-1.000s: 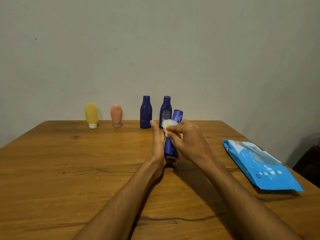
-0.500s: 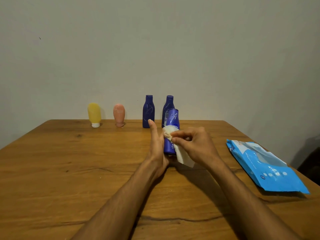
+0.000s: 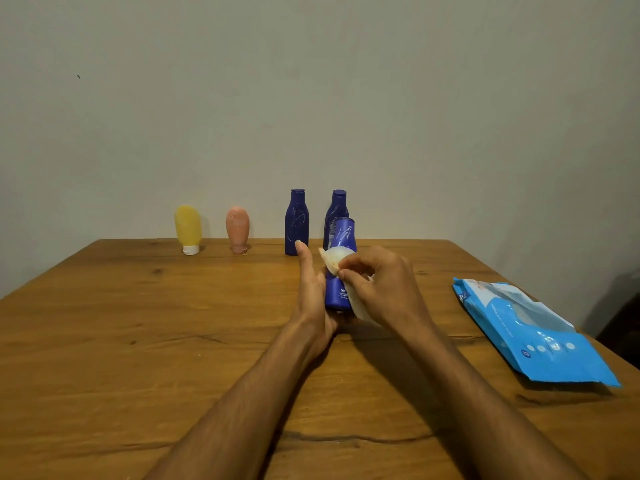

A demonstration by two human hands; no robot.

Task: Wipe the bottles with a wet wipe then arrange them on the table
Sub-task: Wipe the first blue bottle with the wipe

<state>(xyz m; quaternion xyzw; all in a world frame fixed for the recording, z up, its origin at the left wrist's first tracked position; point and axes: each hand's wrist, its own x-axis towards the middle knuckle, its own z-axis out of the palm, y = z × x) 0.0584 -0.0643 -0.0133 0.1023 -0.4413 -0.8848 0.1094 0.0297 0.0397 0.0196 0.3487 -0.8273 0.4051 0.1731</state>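
A blue bottle [image 3: 341,268] stood upright near the middle of a wooden table [image 3: 138,341], held between two bare hands. The left hand [image 3: 311,289] gripped its lower left side, thumb pointing up beside it. The right hand [image 3: 377,285] pinched a white wet wipe [image 3: 334,259] against the bottle's right side, about halfway up, with part of the wipe trailing down under the palm.

Compared with half a second before, the bottle and both hands sat in nearly the same spot, and the wipe had shifted only slightly. One second before, the bottle had leaned to the right; now it was nearly vertical.

Along the far edge of the table stood four more bottles in a row: a yellow bottle [image 3: 188,228] resting on its white cap, a pink bottle [image 3: 238,228] also cap-down, and two dark blue bottles, one [image 3: 296,221] just left of the held bottle and another [image 3: 336,209] partly hidden behind it. A blue pack of wipes [image 3: 533,330] lay flat near the right edge, well apart from the hands.
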